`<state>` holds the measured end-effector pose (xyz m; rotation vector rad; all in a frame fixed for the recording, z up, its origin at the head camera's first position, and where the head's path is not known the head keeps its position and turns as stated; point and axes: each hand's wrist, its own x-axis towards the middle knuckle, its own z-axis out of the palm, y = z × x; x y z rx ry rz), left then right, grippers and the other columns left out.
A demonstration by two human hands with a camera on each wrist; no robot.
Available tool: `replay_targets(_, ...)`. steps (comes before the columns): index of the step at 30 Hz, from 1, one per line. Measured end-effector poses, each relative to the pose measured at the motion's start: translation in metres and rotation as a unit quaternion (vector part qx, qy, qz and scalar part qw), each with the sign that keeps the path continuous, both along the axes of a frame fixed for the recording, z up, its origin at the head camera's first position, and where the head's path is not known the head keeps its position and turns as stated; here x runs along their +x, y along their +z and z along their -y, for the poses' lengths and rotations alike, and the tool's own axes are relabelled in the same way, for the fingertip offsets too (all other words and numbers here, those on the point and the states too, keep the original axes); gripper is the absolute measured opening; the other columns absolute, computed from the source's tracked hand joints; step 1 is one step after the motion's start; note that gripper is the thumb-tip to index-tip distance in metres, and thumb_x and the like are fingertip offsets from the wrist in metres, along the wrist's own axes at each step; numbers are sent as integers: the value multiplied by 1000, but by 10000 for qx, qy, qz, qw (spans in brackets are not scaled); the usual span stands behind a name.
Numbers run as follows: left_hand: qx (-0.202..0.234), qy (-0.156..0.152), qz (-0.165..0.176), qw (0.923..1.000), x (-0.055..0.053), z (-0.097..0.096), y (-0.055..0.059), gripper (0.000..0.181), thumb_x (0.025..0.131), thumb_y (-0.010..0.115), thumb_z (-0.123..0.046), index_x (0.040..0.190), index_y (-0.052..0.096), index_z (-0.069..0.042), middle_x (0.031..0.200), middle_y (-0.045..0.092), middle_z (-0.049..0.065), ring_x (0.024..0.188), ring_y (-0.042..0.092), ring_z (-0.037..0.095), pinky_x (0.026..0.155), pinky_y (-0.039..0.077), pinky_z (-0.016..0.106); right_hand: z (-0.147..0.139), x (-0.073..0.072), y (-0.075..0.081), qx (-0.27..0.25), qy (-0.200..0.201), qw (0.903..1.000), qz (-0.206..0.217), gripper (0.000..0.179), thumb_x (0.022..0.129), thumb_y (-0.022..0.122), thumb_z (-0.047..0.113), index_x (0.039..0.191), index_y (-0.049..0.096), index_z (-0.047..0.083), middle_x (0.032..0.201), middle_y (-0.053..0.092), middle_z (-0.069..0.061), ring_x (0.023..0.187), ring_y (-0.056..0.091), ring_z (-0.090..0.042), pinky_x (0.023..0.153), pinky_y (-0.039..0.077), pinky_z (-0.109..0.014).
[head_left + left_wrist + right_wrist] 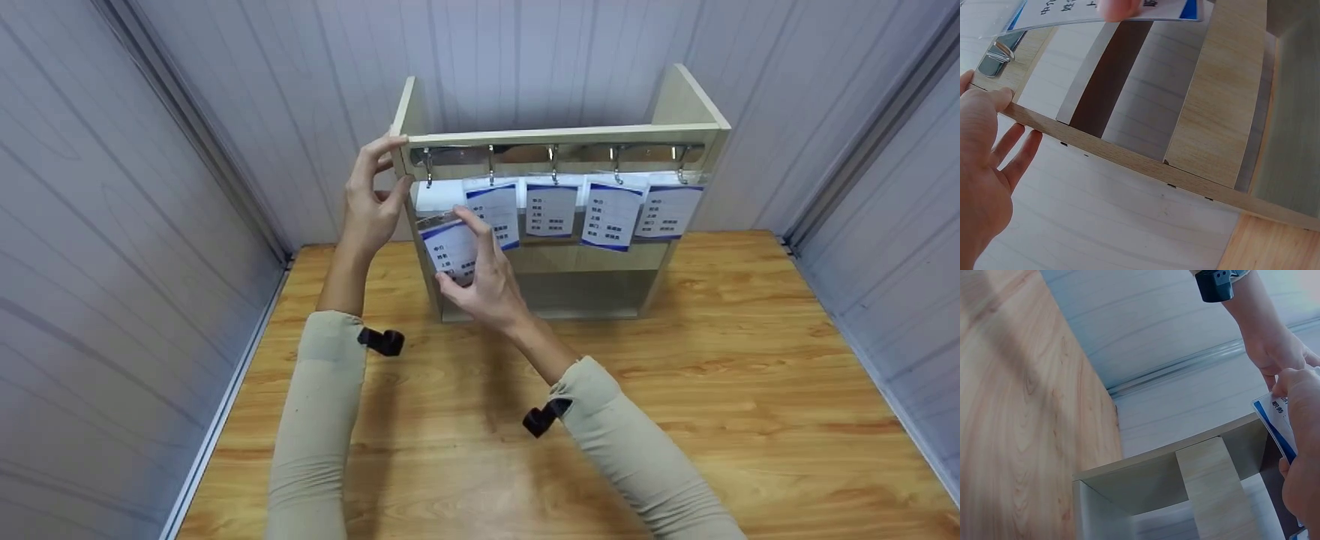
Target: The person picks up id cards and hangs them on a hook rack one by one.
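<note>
My left hand [371, 210] grips the upper left corner of a pale wooden rack [570, 135]. In the left wrist view, thumb and fingers lie on either side of the rack's side panel. My right hand [491, 289] pinches a badge holder [442, 247], a clear sleeve with a blue-and-white printed card, between thumb and index finger. That badge holder is tilted, below the leftmost metal hook [428, 169] and apart from it. Other badge holders [551, 210] hang side by side from the hooks to its right. Part of the held card is hidden behind my fingers.
The rack stands on a wood-grain surface [750, 360] against a pale panelled wall [540, 60]. Side walls [150, 225] rise at left and right. A lower crossboard [1216, 484] spans the rack. Black straps with small mounts sit on both sleeves.
</note>
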<state>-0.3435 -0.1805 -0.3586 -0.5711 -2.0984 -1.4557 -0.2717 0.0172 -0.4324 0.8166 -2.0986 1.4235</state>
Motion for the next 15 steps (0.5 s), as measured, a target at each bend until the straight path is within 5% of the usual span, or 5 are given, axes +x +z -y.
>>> replay_targets(8, -14, -33, -71, 10000, -1, 0, 0, 48, 106, 67, 3, 153, 59, -7, 168, 57, 15, 144, 66, 43, 89, 72, 48, 3, -6, 11, 48, -5, 9999, 105, 91, 91, 84, 1, 165, 31, 2, 173, 43, -30, 129, 68, -42, 104, 66, -44)
replay_targets(12, -14, -35, -48, 10000, -1, 0, 1, 48, 106, 68, 3, 152, 60, -7, 168, 57, 16, 142, 67, 43, 88, 72, 44, 4, -10, 17, 89, -2, 9999, 74, 90, 92, 83, 2, 166, 33, 0, 173, 44, -29, 141, 62, -42, 114, 61, -43)
replay_targets(15, -50, -19, 7, 10000, 0, 0, 2, 48, 106, 68, 3, 152, 60, -7, 168, 57, 15, 143, 67, 43, 89, 72, 42, 5, -13, 22, 147, -15, 9999, 87, 91, 91, 84, 2, 168, 35, 0, 160, 52, -29, 130, 64, -38, 107, 63, -40)
